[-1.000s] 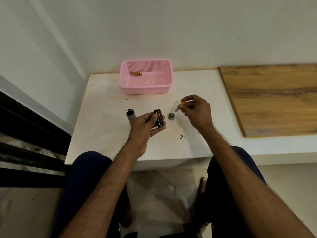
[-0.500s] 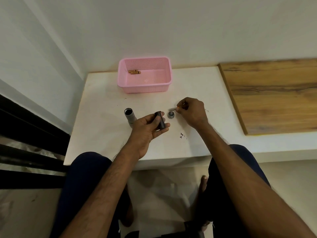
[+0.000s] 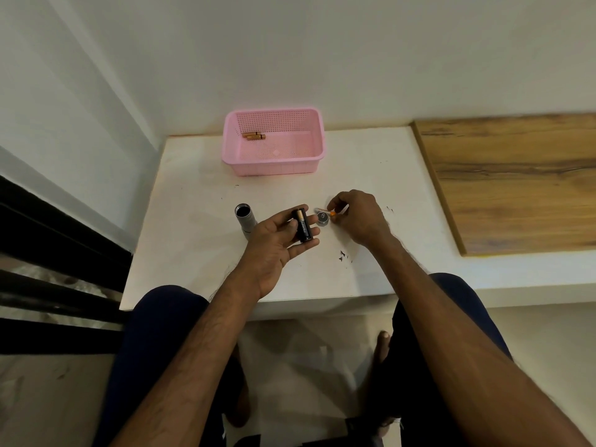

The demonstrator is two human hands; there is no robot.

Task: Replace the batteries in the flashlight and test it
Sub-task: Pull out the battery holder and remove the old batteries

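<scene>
The grey flashlight body (image 3: 245, 219) lies on the white table (image 3: 193, 201), open end facing away, partly hidden behind my left hand (image 3: 277, 246). That hand holds a black battery holder (image 3: 302, 226) with copper-topped batteries between thumb and fingers. My right hand (image 3: 358, 217) pinches a small white and orange battery (image 3: 325, 211) just above the table. The round flashlight end cap (image 3: 322, 218) sits on the table between both hands, directly under that battery.
A pink plastic basket (image 3: 274, 166) stands at the back of the table with two copper-coloured batteries (image 3: 253, 136) inside. A wooden board (image 3: 516, 182) covers the surface to the right. Small dark specks (image 3: 342, 255) lie near my right wrist.
My right hand came down from above the table to just over the end cap with the small battery. My left hand turned the battery holder so its label shows.
</scene>
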